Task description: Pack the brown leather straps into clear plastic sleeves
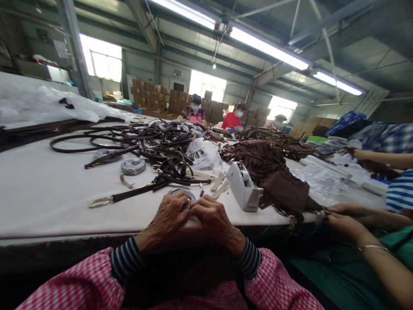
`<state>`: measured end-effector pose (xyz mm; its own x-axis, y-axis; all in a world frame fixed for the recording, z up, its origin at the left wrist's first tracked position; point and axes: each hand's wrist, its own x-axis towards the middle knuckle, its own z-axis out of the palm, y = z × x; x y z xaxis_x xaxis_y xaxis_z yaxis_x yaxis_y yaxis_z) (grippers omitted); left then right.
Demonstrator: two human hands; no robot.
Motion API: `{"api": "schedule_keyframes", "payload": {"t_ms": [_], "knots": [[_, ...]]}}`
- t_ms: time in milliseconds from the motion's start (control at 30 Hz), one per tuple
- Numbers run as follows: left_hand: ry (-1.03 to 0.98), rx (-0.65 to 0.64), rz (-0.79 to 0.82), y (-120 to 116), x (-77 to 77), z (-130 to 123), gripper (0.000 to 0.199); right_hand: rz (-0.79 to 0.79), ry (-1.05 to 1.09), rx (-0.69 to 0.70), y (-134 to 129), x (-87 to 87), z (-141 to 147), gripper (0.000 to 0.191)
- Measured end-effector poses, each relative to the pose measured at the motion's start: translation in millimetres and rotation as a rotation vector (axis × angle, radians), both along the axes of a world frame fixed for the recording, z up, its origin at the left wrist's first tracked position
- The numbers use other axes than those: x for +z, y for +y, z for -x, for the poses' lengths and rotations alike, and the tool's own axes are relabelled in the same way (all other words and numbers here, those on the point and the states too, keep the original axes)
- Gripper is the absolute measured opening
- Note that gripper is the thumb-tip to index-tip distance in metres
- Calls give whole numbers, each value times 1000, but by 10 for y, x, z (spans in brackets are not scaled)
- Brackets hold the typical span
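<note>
At the table's front edge, my left hand (171,212) is closed on a coiled strap (184,193) wrapped in grey-blue film. My right hand (213,216) meets it from the right, its fingers pinched at the coil's near side; the fingertips partly hide what they grip. A metal snap hook (201,189) shows just behind my right knuckles. Another wrapped coil (133,166) lies farther back on the left. Near it a dark brown strap (134,193) ends in a gold oval ring (100,202).
A tape dispenser (242,189) stands right of my hands, beside paper strips (220,188). Behind are tangled brown straps (167,146) and piled brown bags (258,157). At right, a co-worker's hands (346,219) hold a brown bag (285,191). Clear plastic (322,181) lies beyond.
</note>
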<state>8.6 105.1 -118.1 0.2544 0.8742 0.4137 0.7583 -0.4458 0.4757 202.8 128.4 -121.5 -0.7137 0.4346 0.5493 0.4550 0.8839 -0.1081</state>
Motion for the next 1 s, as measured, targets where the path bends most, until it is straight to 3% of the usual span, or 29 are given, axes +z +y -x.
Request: {"api": "schedule_keyframes", "payload": {"t_ms": [133,300,533,633,867,933,1000], "knots": [[-132,-75,79,-18,78,64,8,42,-31,-1,34,59,0,17],[-436,-18,154,-25,157,105,15,119,-89,-52,72,202,54,18],[-888,-24,179,39,74,14,13,635,31,-160,273,469,225,6],[-979,-26,195,24,96,-43,14,755,53,-155,389,519,264,13],[-915,-42,181,23,121,-21,22,896,-8,61,629,432,257,16],[-728,3,110,17,109,51,33,907,1,56,649,401,254,16],[-402,62,30,0,97,130,36,906,4,48,653,387,257,12]]}}
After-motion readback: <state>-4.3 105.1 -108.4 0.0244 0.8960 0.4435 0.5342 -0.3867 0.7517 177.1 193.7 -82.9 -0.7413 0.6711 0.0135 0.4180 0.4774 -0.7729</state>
